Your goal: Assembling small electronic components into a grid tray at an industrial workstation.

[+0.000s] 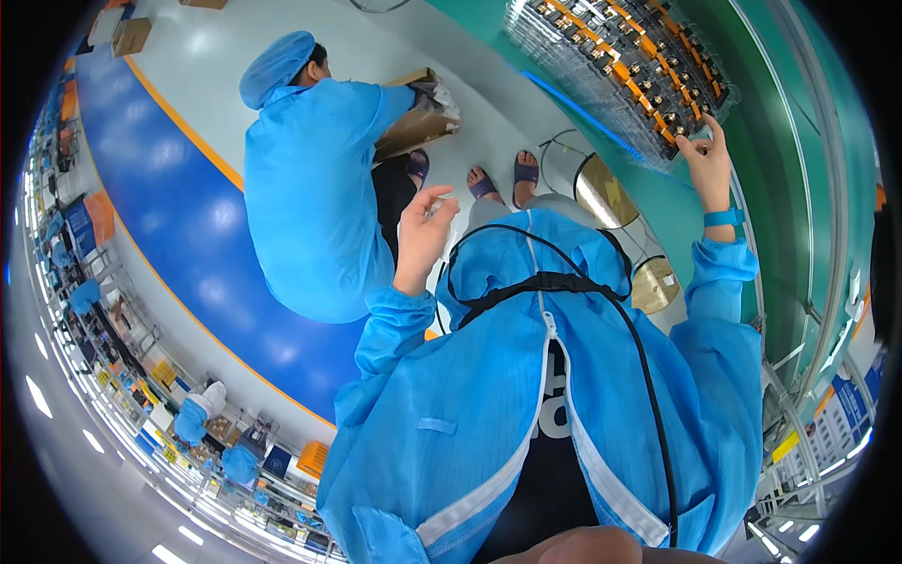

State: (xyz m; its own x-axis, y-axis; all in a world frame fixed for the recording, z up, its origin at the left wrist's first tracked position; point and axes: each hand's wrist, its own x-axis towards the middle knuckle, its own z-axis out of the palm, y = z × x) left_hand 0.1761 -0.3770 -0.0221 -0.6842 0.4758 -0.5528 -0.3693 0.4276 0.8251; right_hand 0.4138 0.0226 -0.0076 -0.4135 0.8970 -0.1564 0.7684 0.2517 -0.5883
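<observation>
My left hand (427, 235) is raised in the air in front of my body, fingers loosely bent and apart, holding nothing that I can see. At the near right corner of a clear plastic tray (569, 44) is my right hand (709, 169), with a blue strap (723, 218) around its wrist. Its thumb and forefinger are apart, at the tray's edge beside the last parts; no held thing shows between them. Rows of orange strips (622, 71) with small dark and metallic parts fill the tray.
The tray lies on a green work surface (648, 202), with a blue strip (583, 115) along its side. To my left a crouching co-worker (315, 188) in blue reaches into a cardboard box (413, 132). Round gold-coloured stool seats (606, 193) and a cable stand near my legs. Metal rails (816, 188) run at right.
</observation>
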